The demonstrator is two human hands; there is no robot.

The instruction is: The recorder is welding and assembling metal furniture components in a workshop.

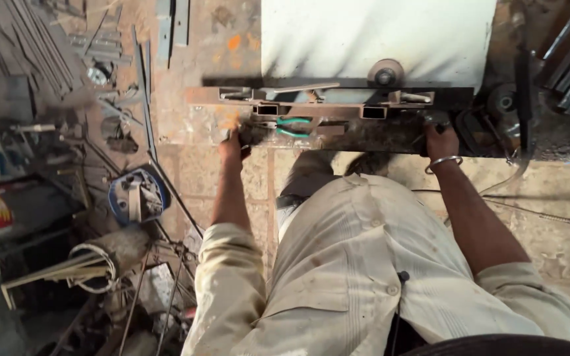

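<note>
Gripping the low metal frame (338,135) at both ends, the person leans over it from above. This frame, a rusty flat piece with square tubes (318,111) lying along its far side, sits on the workshop floor straight ahead of the person's knees. At its near left corner, the left hand (232,144) is clenched on the edge. The right hand (440,138), with a metal bangle (444,161) on the wrist, is closed around the right end of the frame. Green-handled pliers (293,127) lie on the frame between the hands, nearer the left one. A round disc (385,72) rests just behind the tubes, against a white sheet (377,36). Far left, scrap rods (28,46) and a blue round part (136,196) lie scattered on the floor.
</note>
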